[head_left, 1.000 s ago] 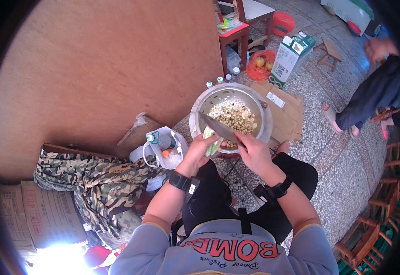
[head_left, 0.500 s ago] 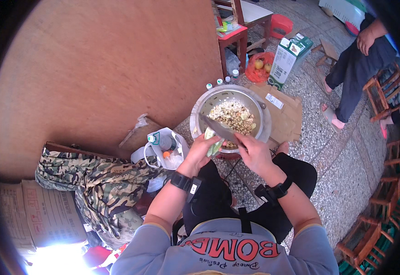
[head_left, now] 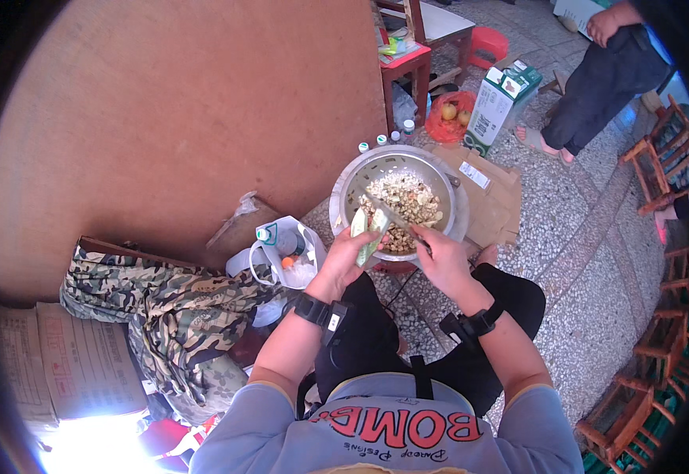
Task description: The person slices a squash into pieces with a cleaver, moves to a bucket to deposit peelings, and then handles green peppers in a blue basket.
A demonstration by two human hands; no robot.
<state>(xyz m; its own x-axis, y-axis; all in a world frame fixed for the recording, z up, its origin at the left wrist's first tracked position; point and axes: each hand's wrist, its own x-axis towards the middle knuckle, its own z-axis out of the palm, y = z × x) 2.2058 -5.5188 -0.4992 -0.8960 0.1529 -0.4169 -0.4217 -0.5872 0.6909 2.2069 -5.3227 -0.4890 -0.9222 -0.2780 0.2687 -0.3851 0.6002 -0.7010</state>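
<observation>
My left hand [head_left: 349, 257] is closed round a pale green vegetable [head_left: 372, 243], split lengthwise, its exact kind unclear. In my right hand [head_left: 444, 262] is a kitchen knife [head_left: 394, 215], gripped by the handle. Its blade points up and left, close against the vegetable's upper part, and shows as a narrow strip. Both hands are above the near side of a wide metal bowl [head_left: 439, 183]. Small chopped pieces [head_left: 409, 196], pale and brownish, cover much of the bowl's bottom.
Flattened cardboard [head_left: 493, 212] lies right of the bowl; small bottles [head_left: 381, 141] stand behind it. A white bag [head_left: 318, 251] with bottles is at left, beside camouflage cloth [head_left: 178, 316]. A large brown board [head_left: 186, 142] fills the upper left. Another person [head_left: 609, 87] stands at upper right, near wooden stools [head_left: 668, 162].
The knife has turned, so its broad blade now looks narrow, and its tip has moved slightly right and up. The other person's legs have shifted up and left.
</observation>
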